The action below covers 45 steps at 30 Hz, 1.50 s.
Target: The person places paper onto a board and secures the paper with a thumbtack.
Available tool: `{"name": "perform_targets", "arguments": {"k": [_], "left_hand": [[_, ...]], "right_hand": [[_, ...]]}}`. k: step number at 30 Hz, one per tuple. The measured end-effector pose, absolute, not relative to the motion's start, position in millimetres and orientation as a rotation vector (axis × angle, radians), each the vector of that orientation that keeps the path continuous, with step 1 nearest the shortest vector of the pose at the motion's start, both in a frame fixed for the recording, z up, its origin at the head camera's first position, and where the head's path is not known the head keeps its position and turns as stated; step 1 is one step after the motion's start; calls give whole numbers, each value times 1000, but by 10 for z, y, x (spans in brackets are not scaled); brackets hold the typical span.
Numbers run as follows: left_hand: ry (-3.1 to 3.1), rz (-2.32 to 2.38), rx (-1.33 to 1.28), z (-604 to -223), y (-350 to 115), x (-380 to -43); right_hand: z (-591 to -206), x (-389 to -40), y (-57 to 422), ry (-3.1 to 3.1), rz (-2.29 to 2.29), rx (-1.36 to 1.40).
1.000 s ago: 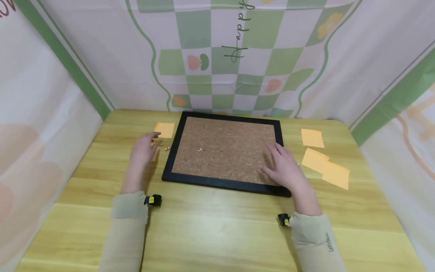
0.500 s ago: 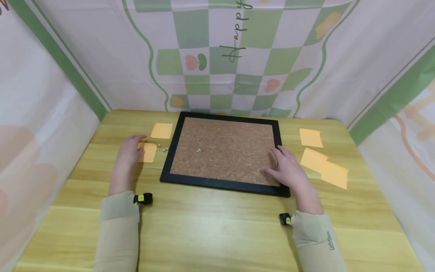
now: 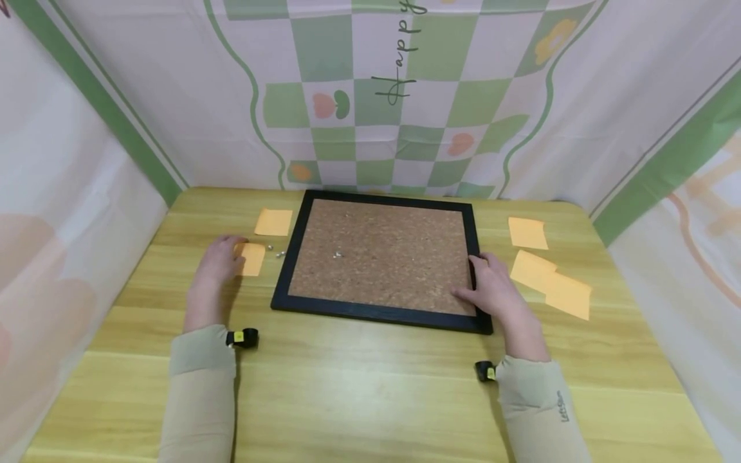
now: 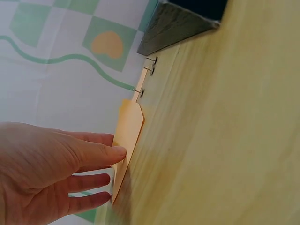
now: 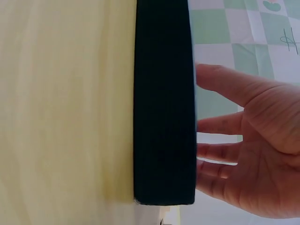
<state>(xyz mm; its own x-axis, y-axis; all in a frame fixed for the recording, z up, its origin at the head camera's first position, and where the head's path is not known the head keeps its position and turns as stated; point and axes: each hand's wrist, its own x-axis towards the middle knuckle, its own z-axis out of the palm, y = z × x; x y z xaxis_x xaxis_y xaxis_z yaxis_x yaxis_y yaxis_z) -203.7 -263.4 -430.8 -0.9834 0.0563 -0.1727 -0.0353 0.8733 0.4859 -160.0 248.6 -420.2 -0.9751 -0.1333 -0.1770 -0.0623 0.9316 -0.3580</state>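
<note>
Loosely, the left hand [image 3: 217,265] touches an orange note [image 3: 252,260] at nine o'clock from the corkboard [image 3: 376,257], thumb and fingers apart. Around four o'clock, the right hand [image 3: 496,292] arches over the black frame [image 3: 382,312], digits likewise spread

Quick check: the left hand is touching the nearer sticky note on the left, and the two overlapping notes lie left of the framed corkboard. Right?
Not quite: the two overlapping notes lie to the right of the framed corkboard, as the head view shows. The left hand is indeed touching the nearer sticky note on the left.
</note>
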Motion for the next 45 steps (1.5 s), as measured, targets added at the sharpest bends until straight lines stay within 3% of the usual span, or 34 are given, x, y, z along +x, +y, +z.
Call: {"name": "perform_targets", "arguments": {"k": [30, 45], "left_hand": [[3167, 814, -205, -4210, -2624, -1990], [3390, 888, -164, -4049, -2630, -1961]], "right_hand": [[-4162, -1577, 2537, 2786, -464, -205], [-4157, -1584, 2540, 2790, -460, -207]]}}
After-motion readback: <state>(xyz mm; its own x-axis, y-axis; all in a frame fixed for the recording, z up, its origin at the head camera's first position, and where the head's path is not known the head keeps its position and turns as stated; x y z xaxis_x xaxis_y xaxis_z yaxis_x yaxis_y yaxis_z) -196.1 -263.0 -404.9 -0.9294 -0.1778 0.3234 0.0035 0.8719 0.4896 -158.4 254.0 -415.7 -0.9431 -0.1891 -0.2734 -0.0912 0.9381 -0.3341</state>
